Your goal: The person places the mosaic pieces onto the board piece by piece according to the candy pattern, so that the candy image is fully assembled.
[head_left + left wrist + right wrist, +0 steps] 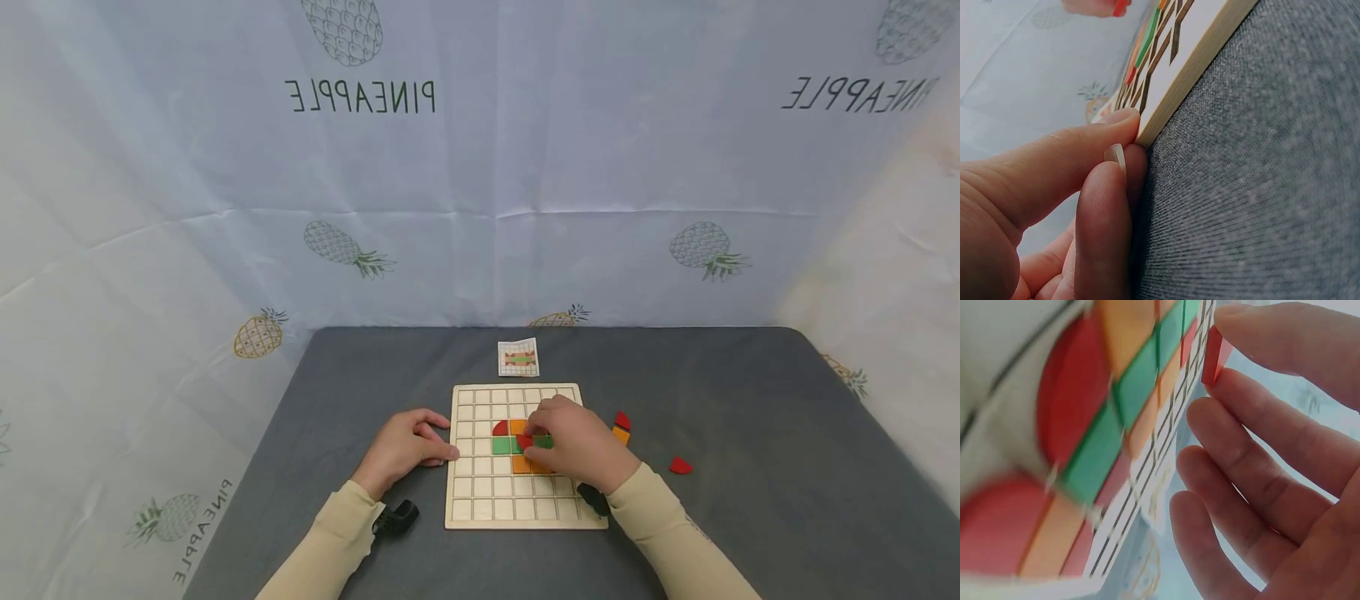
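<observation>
A pale wooden grid board (pixel 482 487) lies on the dark table, with green squares (pixel 501 446), orange squares (pixel 521 465) and a red quarter-circle (pixel 500 428) set in its middle cells. My left hand (pixel 397 448) grips the board's left edge, thumb on top and fingers at the side. Over the middle of the board is my right hand (pixel 573 440). Its thumb and index finger pinch another red quarter-circle piece (pixel 1213 356), seen just off the grid in the right wrist view. The right hand hides part of the pattern in the head view.
Behind the board lies a small card (pixel 518 358) printed with a coloured pattern on a grid. Right of the board are a red piece (pixel 623 421) against an orange one (pixel 621 435), and a separate red piece (pixel 681 466). A pineapple-print curtain (pixel 480 167) hangs behind the table.
</observation>
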### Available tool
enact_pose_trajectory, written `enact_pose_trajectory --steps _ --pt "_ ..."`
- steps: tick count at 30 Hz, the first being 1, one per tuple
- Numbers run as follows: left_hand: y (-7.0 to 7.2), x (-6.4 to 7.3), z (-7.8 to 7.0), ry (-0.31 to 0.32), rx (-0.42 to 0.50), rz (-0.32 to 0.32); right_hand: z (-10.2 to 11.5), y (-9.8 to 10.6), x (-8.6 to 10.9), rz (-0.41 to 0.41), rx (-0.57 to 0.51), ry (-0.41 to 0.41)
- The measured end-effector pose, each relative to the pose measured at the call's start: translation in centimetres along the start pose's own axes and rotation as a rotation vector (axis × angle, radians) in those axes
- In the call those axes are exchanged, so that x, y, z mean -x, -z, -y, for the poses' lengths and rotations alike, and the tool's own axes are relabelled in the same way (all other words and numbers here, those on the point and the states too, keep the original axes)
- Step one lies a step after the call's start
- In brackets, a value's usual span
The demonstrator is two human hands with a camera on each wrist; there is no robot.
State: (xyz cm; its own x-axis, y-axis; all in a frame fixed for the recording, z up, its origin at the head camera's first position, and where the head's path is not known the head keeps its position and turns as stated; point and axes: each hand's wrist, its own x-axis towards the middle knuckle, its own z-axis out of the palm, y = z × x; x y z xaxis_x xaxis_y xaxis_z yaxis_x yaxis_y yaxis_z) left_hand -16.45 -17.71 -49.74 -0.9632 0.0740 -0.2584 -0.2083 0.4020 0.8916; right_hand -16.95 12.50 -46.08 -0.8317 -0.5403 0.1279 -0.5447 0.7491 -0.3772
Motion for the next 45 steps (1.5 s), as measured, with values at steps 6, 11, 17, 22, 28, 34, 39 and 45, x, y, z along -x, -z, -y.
enact_pose_trajectory --steps 6,11,17,22,28,34,39,45 --pt "0.1 0.0 -0.2 -0.003 0.01 0.003 1.8 -1.1 -0.4 0.016 0.0 0.033" --pt "0.0 0.0 -0.2 0.005 0.002 -0.002 2.5 -1.8 -0.4 0.022 0.018 0.061" --pt "0.0 0.3 0.2 0.014 -0.005 0.004 2.7 -2.7 -0.3 0.034 0.007 0.059" --pt "-0.1 0.3 0.4 0.013 -0.014 0.009 2.5 -3.2 -0.2 0.035 0.013 0.058" --pt "0.0 0.0 0.3 0.016 0.014 0.004 2.4 -2.9 -0.3 0.016 0.042 0.083" --pt "0.0 -0.1 0.2 0.022 0.005 -0.004 2.7 -2.6 -0.4 0.012 0.047 0.096" --pt "0.1 0.2 0.3 0.026 -0.002 -0.002 3.0 -2.7 -0.3 0.022 0.04 0.094" --pt "0.1 -0.1 0.2 -0.005 0.009 0.003 2.9 -2.6 -0.5 -0.004 0.042 0.094"
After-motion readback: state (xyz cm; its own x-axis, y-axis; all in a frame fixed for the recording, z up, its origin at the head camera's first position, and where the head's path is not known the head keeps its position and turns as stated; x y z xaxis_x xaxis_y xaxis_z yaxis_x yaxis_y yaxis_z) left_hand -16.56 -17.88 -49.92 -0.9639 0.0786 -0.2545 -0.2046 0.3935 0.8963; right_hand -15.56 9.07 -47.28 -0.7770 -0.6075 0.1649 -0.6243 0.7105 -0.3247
